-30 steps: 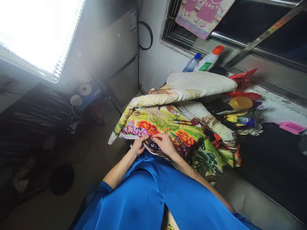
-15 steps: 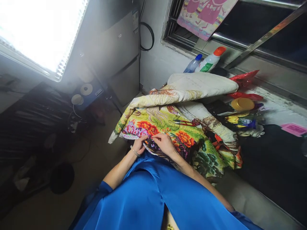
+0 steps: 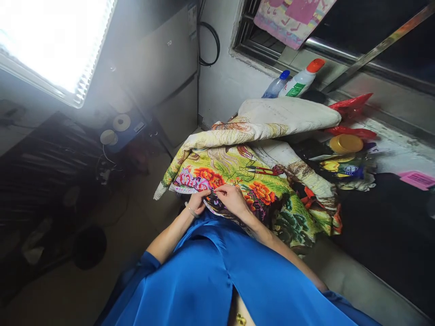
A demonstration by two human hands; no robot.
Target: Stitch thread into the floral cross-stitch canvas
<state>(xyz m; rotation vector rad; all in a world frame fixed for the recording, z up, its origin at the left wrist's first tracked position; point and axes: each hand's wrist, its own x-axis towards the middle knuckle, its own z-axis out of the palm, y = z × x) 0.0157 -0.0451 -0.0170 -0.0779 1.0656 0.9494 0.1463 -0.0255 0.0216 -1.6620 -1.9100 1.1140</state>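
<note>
A cross-stitch cloth (image 3: 224,158) with orange and pink flowers on green lies across my lap, its far part rolled up. My left hand (image 3: 197,201), with a bangle at the wrist, grips the cloth's near edge, thumb on top and the other fingers hidden underneath. Just right of it, my right hand (image 3: 233,199) is closed in a pinch over the dark part of the pattern. Whatever is between those fingertips is too small to make out. Red-handled thread snips (image 3: 263,170) rest on the cloth beyond my right hand, beside a tangle of dark thread (image 3: 245,171).
At right are a gold-lidded jar (image 3: 345,144), a yellow and blue packet (image 3: 343,168), red plastic bags (image 3: 353,106) and a pink packet (image 3: 418,179). Two bottles (image 3: 301,81) stand under the window. A bright lamp (image 3: 50,45) hangs upper left, near a grey fridge (image 3: 170,68).
The view has shifted slightly. My right hand has come a little nearer to my left hand, still pinched. My left hand keeps its hold on the cloth edge.
</note>
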